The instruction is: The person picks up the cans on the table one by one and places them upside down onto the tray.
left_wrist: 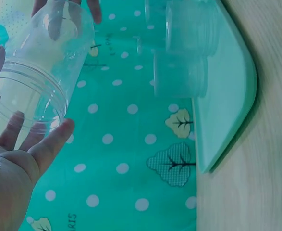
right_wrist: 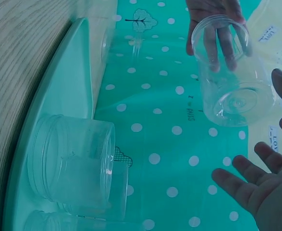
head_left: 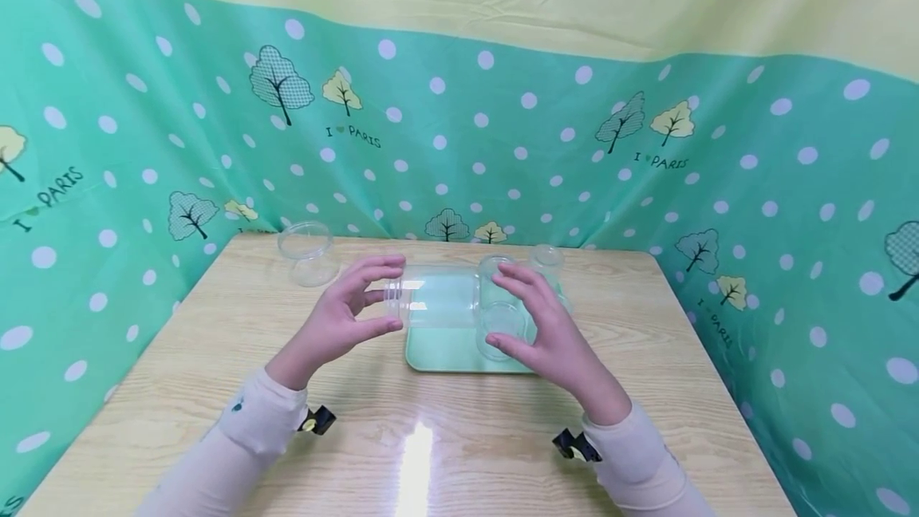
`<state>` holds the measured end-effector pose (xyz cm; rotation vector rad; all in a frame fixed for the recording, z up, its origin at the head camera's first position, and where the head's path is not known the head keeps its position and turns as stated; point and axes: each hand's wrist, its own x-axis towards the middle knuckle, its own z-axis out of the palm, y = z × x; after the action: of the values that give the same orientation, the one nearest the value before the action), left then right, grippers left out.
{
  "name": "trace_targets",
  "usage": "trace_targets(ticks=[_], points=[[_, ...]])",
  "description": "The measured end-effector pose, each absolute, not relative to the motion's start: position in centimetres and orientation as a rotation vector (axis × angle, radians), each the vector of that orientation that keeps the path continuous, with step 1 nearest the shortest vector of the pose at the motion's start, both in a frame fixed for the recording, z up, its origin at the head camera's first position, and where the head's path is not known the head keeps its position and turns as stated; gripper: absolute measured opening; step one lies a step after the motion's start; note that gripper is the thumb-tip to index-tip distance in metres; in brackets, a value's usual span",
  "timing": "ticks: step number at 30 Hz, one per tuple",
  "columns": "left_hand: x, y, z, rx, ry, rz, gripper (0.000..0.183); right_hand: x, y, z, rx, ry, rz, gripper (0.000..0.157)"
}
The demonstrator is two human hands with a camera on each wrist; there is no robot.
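Note:
A clear plastic jar (head_left: 445, 297) lies sideways in the air above a green tray (head_left: 438, 359). My left hand (head_left: 337, 317) grips it around the ringed mouth, thumb below and fingers above. In the left wrist view the threaded mouth of the jar (left_wrist: 54, 53) sits among those fingers. My right hand (head_left: 549, 333) is spread near the jar's base end. The right wrist view shows its fingers (right_wrist: 241, 187) apart from the jar (right_wrist: 234, 101), holding nothing. Beneath the right hand, another clear jar (right_wrist: 76, 154) stands on the tray, its ringed end down.
More clear containers stand at the tray's back right, one of them a small jar (head_left: 547, 258). A wide clear container (head_left: 313, 271) stands at the table's back left. A green dotted curtain (head_left: 445, 150) encloses the wooden table (head_left: 323, 461) at the back and sides.

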<state>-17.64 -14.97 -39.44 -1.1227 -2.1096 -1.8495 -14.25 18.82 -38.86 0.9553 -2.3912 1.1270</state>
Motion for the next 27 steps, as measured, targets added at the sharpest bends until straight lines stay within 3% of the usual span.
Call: trace_targets(ticks=[27], points=[[-16.5,-13.6,-40.2,-1.263,-1.985,-1.931,0.063,-14.3,18.2,-39.3,1.204,-2.254,1.383,0.080]])
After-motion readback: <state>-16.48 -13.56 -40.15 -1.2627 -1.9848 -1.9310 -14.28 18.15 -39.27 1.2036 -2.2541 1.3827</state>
